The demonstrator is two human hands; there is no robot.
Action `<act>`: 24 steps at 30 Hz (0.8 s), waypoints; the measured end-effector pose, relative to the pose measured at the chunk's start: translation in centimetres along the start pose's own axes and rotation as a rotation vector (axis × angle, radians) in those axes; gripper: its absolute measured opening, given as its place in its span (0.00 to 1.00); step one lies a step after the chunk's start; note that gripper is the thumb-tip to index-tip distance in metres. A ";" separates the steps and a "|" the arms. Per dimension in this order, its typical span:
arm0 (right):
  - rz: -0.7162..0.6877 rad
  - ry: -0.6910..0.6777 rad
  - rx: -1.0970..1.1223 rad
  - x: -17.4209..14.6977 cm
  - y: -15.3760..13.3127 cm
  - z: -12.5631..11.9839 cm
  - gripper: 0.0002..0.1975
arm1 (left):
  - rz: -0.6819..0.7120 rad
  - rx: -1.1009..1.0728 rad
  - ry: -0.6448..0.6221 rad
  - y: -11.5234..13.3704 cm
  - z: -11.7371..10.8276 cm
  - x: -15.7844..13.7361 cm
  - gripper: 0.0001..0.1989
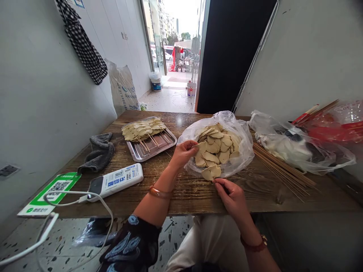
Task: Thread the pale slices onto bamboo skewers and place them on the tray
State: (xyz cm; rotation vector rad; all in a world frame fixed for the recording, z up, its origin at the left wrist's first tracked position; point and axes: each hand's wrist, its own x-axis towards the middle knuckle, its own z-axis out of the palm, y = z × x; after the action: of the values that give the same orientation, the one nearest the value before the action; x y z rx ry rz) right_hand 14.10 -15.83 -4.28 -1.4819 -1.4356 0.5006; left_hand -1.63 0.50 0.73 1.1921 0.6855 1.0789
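Note:
My left hand (185,153) is closed in a pinch at the edge of a thin pale-beige slice (201,148), over the near left side of a clear plastic bag (246,145). The open bag is full of similar slices (218,145). My right hand (231,194) is closed in front of the bag, pinching a skewer, of which only a short bit shows at the fingertips. Pale slices (211,172) sit at the far end of that skewer. To the left, a metal tray (144,154) bears several loaded skewers (144,130), slices away from me.
Loose bamboo skewers (283,170) lie right of the bag, beside crumpled plastic bags (300,147). On the table's left are a grey cloth (99,153), a white power bank (120,179) with a cable (109,211), and a green QR-code card (53,192).

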 end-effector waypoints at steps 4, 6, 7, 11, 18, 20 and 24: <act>0.006 0.003 -0.013 0.1 -0.1 0.1 0.11 | 0.027 0.050 -0.025 0.1 0.1 -0.1 0.17; 0.013 0.007 -0.022 0.1 -0.2 0.1 0.11 | 0.040 0.088 -0.043 0.2 0.1 -0.1 0.16; 0.017 0.011 -0.026 0.1 -0.3 0.1 0.11 | 0.047 0.109 -0.052 0.3 0.2 -0.2 0.15; 0.030 0.016 -0.046 0.1 -0.4 0.1 0.12 | 0.074 0.204 -0.066 0.3 0.2 -0.2 0.14; 0.007 0.011 -0.068 0.2 -0.3 0.1 0.12 | 0.096 0.308 -0.083 0.2 0.4 -0.3 0.13; 0.005 0.013 -0.067 0.2 -0.3 0.1 0.12 | 0.085 0.325 -0.107 0.3 0.6 -0.4 0.13; 0.000 0.019 -0.057 0.2 -0.3 0.1 0.12 | 0.033 0.298 -0.146 0.2 0.9 -0.5 0.14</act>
State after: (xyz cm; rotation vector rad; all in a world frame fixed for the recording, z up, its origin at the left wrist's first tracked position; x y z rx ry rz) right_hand 13.84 -15.69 -4.00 -1.5279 -1.4454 0.4477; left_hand -1.13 -0.34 1.10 1.5272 0.7316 0.9268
